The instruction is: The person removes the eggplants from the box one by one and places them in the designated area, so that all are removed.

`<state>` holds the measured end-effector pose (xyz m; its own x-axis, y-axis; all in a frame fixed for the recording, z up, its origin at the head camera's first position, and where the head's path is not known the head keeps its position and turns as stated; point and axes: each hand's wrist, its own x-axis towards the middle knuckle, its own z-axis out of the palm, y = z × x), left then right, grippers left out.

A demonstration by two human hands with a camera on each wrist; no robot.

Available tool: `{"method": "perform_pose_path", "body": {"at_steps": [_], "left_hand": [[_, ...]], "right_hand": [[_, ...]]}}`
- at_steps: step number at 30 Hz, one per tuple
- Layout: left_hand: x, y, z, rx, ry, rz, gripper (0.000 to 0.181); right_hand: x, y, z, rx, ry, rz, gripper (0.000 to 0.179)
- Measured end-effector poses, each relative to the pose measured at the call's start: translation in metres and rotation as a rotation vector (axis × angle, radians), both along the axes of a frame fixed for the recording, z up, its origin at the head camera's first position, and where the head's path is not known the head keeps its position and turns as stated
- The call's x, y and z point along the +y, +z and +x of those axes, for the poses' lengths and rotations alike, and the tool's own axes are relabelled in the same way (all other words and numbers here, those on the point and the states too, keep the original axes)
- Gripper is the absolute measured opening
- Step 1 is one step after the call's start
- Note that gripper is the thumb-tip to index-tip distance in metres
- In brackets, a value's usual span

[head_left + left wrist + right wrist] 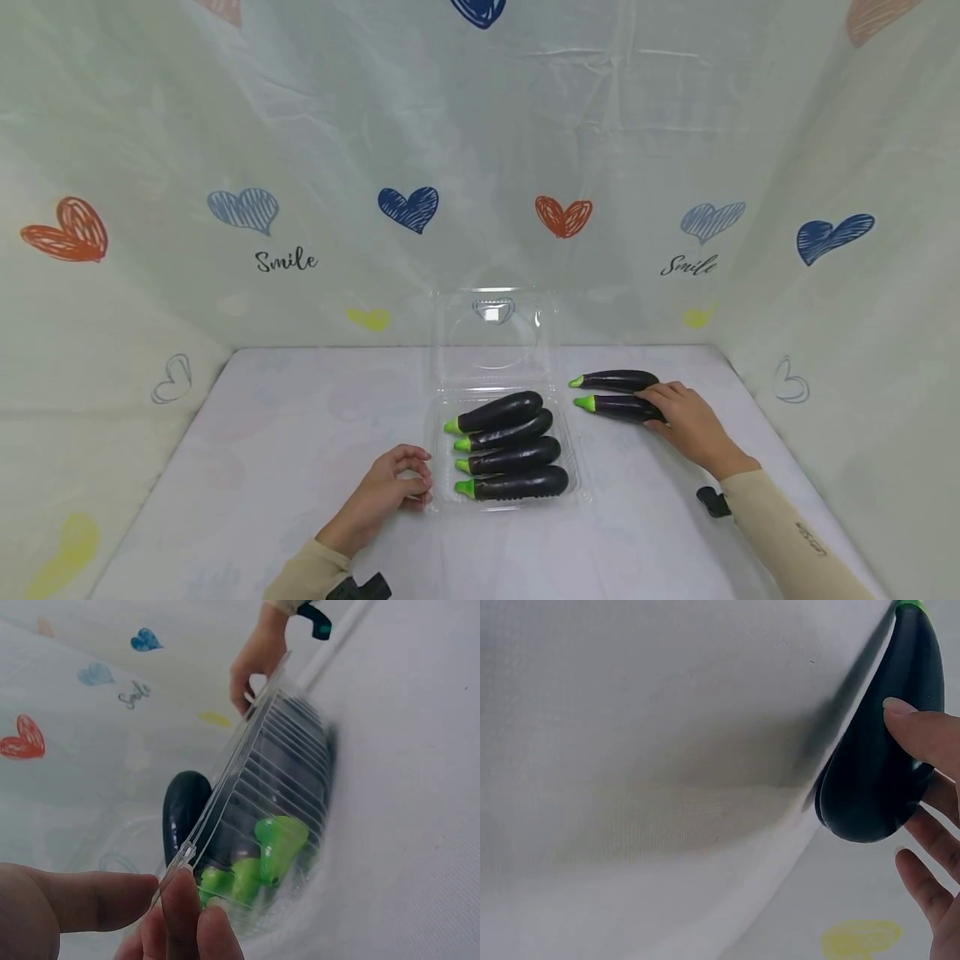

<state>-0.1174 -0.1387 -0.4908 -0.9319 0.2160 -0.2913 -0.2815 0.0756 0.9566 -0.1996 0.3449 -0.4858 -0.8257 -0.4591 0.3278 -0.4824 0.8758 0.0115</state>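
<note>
A clear plastic clamshell box [577, 492] lies in the middle of the table with its lid [442, 342] raised at the back. Several dark eggplants [517, 457] with green stems lie side by side in it. My left hand [388, 492] pinches the box's left rim between thumb and fingers, as the left wrist view shows. To the right of the box two more eggplants rest on the table. My right hand [693, 425] holds the round end of the nearer eggplant [618, 407], thumb on one side and fingers on the other. The farther eggplant [611, 380] lies just behind it.
The white-covered table [300, 417] meets a pale curtain [337, 125] with printed hearts at the back and sides. The raised lid stands close to the back curtain. A black wrist strap [712, 502] shows below the right sleeve.
</note>
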Motion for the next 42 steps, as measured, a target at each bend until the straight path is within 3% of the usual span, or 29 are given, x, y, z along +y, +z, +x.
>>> {"method": "perform_pose_path", "body": {"at_steps": [13,32,42], "left_hand": [[0.0,0.002,-0.001,-0.016,0.012,-0.044,0.037],[0.002,0.0,-0.004,0.001,0.034,0.009,0.044],[-0.001,-0.002,-0.005,0.023,0.013,0.026,0.044]], "right_hand": [[-0.003,-0.004,-0.003,0.019,0.008,0.024,0.047],[-0.001,-0.01,-0.009,0.057,-0.01,0.028,0.048],[-0.002,-0.009,-0.011,0.059,-0.04,0.018,0.046]]}}
